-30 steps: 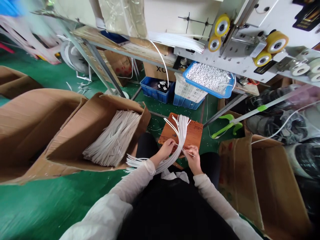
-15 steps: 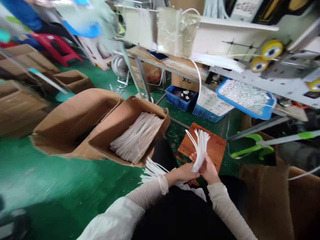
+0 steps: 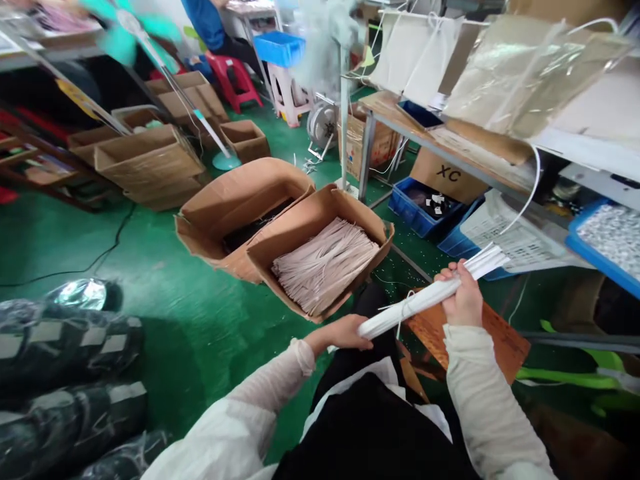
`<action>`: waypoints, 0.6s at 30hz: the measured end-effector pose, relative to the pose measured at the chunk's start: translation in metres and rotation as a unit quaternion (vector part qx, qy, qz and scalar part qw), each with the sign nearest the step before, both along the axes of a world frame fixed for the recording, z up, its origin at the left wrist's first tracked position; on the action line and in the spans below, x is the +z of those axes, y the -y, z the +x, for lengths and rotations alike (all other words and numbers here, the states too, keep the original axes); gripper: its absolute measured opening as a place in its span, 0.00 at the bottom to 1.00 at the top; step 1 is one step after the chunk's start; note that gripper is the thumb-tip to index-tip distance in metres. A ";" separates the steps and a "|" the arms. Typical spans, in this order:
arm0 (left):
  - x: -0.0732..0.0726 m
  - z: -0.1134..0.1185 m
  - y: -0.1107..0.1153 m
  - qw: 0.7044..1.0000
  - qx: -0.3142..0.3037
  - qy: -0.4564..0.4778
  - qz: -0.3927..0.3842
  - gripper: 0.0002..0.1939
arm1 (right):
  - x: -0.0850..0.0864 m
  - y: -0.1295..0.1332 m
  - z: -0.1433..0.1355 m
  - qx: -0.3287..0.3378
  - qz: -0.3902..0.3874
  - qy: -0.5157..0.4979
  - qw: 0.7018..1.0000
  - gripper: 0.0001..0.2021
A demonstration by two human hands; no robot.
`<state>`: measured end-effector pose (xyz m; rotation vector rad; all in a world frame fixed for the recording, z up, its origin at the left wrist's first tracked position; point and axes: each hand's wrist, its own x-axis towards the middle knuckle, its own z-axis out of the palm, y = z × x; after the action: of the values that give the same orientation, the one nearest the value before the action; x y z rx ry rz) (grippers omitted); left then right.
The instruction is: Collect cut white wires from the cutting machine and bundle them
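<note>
A bundle of thin white strands (image 3: pixel 417 303), cinched round its middle by a thin white tie (image 3: pixel 407 305), slants across above my lap. My left hand (image 3: pixel 349 332) is closed round its lower left end. Higher up, near the right end, my right hand (image 3: pixel 463 293) has its fingers wrapped about the strands. Just beyond the bundle stands an open cardboard box (image 3: pixel 293 290) with many similar white strands (image 3: pixel 327 263) lying in it. Partly under my right forearm is a brown wooden stool or board (image 3: pixel 493 343).
Another open carton (image 3: pixel 215 247) adjoins the strand box on the left. Ahead right stands a workbench (image 3: pixel 420 137) with blue bins (image 3: pixel 417 213) below. A fan stand (image 3: pixel 225 162) is farther back. Plastic-wrapped dark packages (image 3: pixel 75 353) lie at left. A person in blue sleeves (image 3: pixel 207 27) sits behind.
My hands have moved apart, from close together on an upright, fanned-out bundle to opposite ends of a long, straight, slanted one. The view has swung left.
</note>
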<state>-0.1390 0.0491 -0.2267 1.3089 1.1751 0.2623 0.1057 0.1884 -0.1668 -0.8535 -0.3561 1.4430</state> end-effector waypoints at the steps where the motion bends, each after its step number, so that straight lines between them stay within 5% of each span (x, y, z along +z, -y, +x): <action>1: -0.005 -0.020 -0.002 1.000 0.008 -0.011 -0.005 0.16 | -0.001 -0.012 -0.011 -0.009 -0.004 0.010 1.000 0.15; 9: -0.062 -0.152 0.000 0.987 0.071 -0.084 -0.116 0.15 | -0.059 -0.100 -0.096 -0.029 -0.122 0.085 0.988 0.08; 18: -0.120 -0.222 -0.052 0.974 0.098 -0.096 -0.178 0.19 | -0.125 -0.173 -0.181 0.041 -0.085 0.160 0.983 0.11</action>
<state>-0.3610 0.1008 -0.3466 0.9199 1.4444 0.0623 -0.0755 0.3611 -0.2914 -1.2276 -0.5186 1.4278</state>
